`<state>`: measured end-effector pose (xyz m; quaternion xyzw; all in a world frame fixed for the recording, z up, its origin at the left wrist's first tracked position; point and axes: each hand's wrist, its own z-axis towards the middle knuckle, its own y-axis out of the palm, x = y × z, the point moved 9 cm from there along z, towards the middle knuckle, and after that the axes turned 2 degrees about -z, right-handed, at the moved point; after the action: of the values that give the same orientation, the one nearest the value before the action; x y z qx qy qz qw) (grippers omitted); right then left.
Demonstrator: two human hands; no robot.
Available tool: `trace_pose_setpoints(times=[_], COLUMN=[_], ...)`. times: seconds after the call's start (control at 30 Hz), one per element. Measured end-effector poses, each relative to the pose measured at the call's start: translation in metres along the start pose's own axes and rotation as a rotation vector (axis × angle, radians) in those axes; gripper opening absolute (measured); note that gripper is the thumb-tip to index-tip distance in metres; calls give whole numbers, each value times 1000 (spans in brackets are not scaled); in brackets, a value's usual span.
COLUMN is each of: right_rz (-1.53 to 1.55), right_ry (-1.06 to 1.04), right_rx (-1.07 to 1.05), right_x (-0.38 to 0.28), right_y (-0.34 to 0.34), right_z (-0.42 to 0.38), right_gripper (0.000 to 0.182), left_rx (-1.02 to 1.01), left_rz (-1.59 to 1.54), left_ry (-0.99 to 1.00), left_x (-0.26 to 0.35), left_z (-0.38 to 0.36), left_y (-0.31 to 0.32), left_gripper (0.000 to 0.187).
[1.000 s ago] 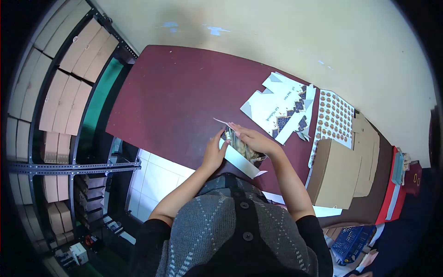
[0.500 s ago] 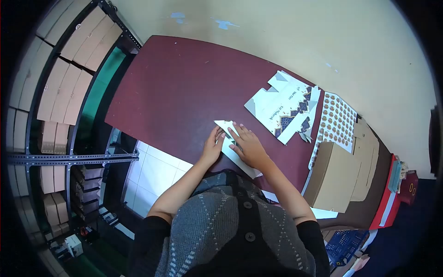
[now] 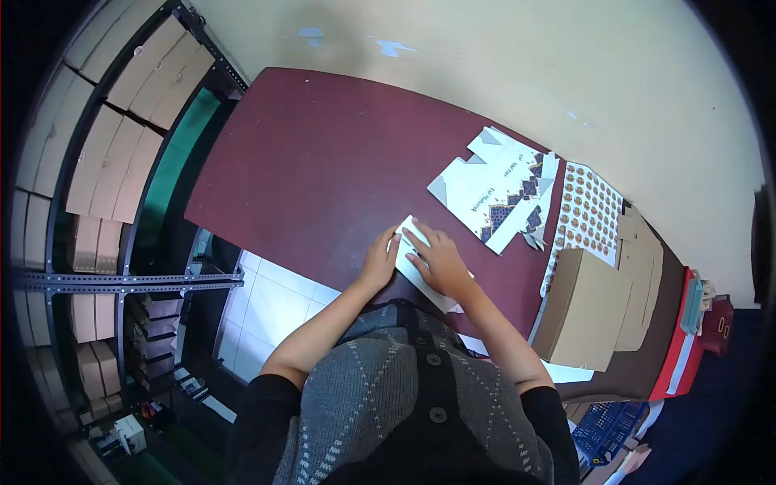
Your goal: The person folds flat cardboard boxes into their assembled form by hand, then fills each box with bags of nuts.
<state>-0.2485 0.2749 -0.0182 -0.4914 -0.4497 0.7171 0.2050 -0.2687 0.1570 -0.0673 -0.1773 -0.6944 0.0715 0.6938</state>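
A narrow white piece of folded card (image 3: 411, 272) lies slantwise at the table's near edge, close to my body. My left hand (image 3: 380, 260) is along its left side, with bent fingers gripping the edge. From the right, my right hand (image 3: 440, 260) holds the same card, its fingers and thumb pressed over the upper part. The undersides of my fingers are hidden. Beyond my right hand is a flat printed white box sheet (image 3: 493, 182) with dark blue patterns and folded flaps.
A sheet of round brown stickers (image 3: 588, 212) is on the right part of the maroon table (image 3: 323, 162). Beside it are brown cardboard boxes (image 3: 586, 311) and a red item (image 3: 677, 339). Shelves (image 3: 121, 279) stacked with boxes stand at the left. A wall borders the far edge.
The card's pointed upper end, which leaned left, now lies in line with the strip. My left hand has shifted slightly right; my right hand stays nearly in place.
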Motion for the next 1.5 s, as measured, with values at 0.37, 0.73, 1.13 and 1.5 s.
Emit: trace_pose_setpoints(times=[0.37, 0.73, 1.13, 1.5], right_rz=[209, 658, 501, 557], right_ry=[414, 283, 264, 255], right_rx=[478, -68, 29, 70], right_x=[32, 33, 4, 3], right_y=[2, -13, 12, 10], right_z=[2, -36, -47, -50], right_gripper=[44, 72, 74, 77], left_rx=[-297, -285, -295, -136], left_rz=[-37, -91, 593, 198], left_ry=[47, 13, 283, -58], left_x=[11, -6, 52, 9], left_z=[88, 89, 75, -32], left_y=[24, 14, 13, 7], left_gripper=[27, 36, 55, 95])
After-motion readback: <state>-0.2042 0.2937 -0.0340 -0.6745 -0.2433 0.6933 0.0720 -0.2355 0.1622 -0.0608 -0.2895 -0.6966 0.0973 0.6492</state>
